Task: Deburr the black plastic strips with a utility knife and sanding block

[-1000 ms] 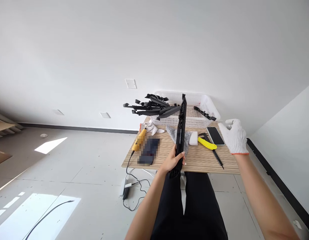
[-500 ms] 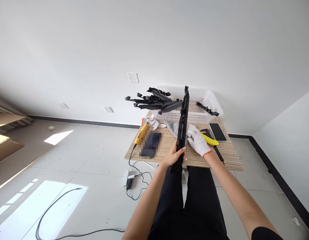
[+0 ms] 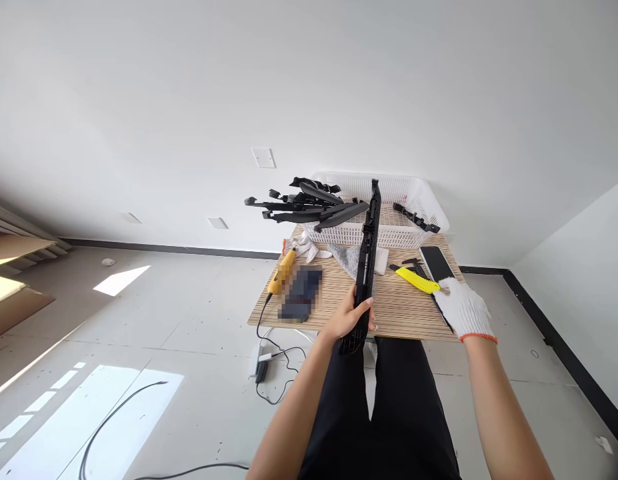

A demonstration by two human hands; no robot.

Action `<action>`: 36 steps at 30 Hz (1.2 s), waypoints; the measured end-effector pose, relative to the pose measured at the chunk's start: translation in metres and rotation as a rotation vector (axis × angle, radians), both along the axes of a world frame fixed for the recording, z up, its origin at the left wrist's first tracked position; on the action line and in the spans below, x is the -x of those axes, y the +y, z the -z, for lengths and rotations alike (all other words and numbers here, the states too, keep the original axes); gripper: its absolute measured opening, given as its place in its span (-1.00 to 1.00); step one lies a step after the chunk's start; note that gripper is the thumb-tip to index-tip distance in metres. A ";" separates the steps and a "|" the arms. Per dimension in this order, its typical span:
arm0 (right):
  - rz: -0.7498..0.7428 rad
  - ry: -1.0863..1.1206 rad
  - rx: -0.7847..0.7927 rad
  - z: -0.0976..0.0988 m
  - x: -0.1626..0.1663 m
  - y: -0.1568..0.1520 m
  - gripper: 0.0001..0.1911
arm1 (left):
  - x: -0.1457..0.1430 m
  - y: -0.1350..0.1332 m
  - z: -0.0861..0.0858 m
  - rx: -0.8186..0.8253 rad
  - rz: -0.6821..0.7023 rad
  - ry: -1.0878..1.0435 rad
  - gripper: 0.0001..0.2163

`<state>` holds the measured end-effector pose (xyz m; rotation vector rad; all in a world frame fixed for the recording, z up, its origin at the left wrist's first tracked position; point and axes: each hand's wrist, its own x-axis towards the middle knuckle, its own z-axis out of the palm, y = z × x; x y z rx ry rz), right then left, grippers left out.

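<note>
My left hand (image 3: 349,315), bare, is wrapped round the lower end of a long black ribbed plastic trim piece (image 3: 367,253). The piece stands up at a slant, its top in front of the basket. My right hand (image 3: 463,308) wears a white knitted glove with an orange cuff. Its fingers are closed at the rear end of a yellow utility knife (image 3: 415,278), which lies on the table. Beneath the knife and partly hidden is a black caliper (image 3: 413,263). A phone (image 3: 436,263) lies beside them, its lower part covered by the glove.
A white plastic basket (image 3: 427,200) at the back holds several black trim pieces (image 3: 309,203) that overhang its left side. On the wooden table (image 3: 399,310) are a yellow corded tool (image 3: 283,270), a blurred dark item (image 3: 301,293), a grey cloth (image 3: 345,257) and a white block (image 3: 381,260).
My right hand has moved right and nearer, from the white block to the knife's rear end. The white block now shows. My left hand still holds the trim piece, almost unmoved.
</note>
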<state>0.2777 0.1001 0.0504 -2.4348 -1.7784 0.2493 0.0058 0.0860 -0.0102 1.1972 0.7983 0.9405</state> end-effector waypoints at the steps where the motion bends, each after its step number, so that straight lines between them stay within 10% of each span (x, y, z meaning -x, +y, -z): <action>1: 0.020 -0.002 0.030 0.000 -0.007 -0.003 -0.52 | 0.000 0.000 0.000 0.012 0.002 -0.003 -0.64; 11: -0.254 0.039 -0.037 0.027 0.010 -0.017 -0.60 | 0.000 -0.003 0.000 -0.010 -0.008 0.003 -0.61; 20: 0.036 0.086 0.142 0.016 0.020 -0.003 -0.25 | -0.001 -0.002 0.005 -0.007 -0.025 0.001 -0.62; 36: -0.102 0.131 0.231 -0.006 -0.008 -0.023 -0.68 | 0.004 -0.052 0.023 0.015 -0.123 0.036 -0.65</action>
